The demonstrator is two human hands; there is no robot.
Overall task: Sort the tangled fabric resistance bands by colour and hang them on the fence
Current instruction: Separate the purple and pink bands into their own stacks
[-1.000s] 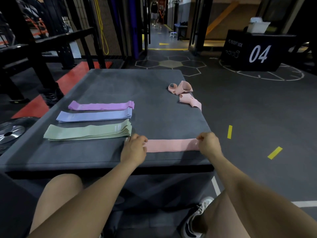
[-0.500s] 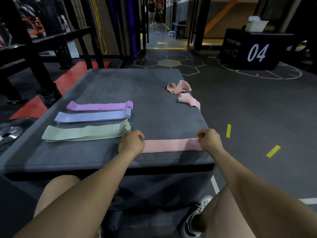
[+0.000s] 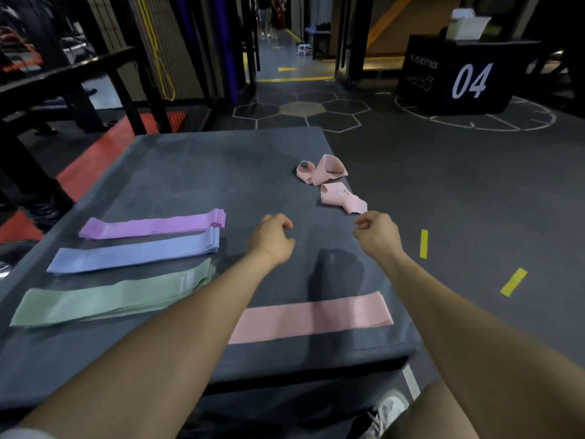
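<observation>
I see a flat pink band [image 3: 311,316] lying straight along the near edge of the grey table [image 3: 196,172], with neither hand on it. My left hand [image 3: 272,240] hangs above the table beyond that band, its grip loosely curled and holding nothing. My right hand [image 3: 376,234] is level with it, near the table's right edge, fingers also loosely curled round nothing; thumb and forefinger seem close together, though the view is too soft to be sure.

Just beyond the right hand lies a crumpled pile of pink bands [image 3: 329,183], still twisted and looped, its nearest end close to the knuckles but apart from them. To the left, three flattened stacks lie in parallel rows: purple bands [image 3: 152,225] farthest, blue bands [image 3: 136,253] in the middle, green bands [image 3: 110,297] nearest. My left forearm crosses in front of the green stack's right end.

Past the table, a black box marked 04 [image 3: 465,79] stands on the dark floor, and black mesh fencing [image 3: 164,45] rises at the far left.
</observation>
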